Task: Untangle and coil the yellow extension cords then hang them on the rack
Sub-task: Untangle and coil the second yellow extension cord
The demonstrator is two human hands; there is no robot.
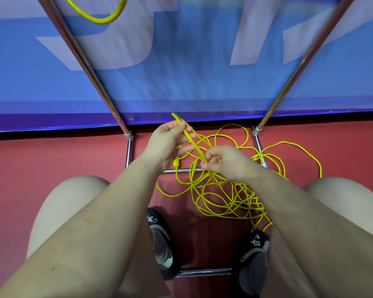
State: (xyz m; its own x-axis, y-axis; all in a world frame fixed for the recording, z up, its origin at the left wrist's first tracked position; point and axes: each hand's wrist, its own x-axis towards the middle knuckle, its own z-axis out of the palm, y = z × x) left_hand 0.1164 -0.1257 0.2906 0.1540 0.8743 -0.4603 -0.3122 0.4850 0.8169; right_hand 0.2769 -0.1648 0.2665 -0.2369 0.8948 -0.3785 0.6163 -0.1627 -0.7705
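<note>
A tangled yellow extension cord point(228, 194) lies in many loops on the red floor between my knees. My left hand point(168, 145) pinches a doubled strand of it near its bend, and the bend points up and away from me. My right hand point(224, 162) grips the same strand lower down, fingers curled round it. A yellow plug point(176, 162) shows just under my left wrist. Another yellow cord loop point(99, 16) hangs at the top left beside the chrome rack's left upright point(88, 67).
The rack's right upright point(306, 61) slants up to the right, and its base bars point(181, 171) cross the floor under the cord. A blue banner point(192, 82) stands behind. My dark shoes point(162, 239) rest by a front bar point(202, 272).
</note>
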